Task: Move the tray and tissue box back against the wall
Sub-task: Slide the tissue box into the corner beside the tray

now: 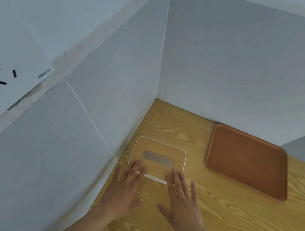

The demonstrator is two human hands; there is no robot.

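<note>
My grips: left hand point(122, 190) and right hand point(181, 204) lying released, fingertips touching the tissue box point(158, 156);
Tray point(246, 160): sitting right of my grips on the tabletop point(229, 227)

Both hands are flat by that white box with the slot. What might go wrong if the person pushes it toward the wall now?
1. Only the fingers of the left hand and right hand touch the tissue box's near edge, so an uneven push may twist it.
2. The side wall is very close on the left; the box could jam against it.
3. The tray looks clear of its path.
</note>
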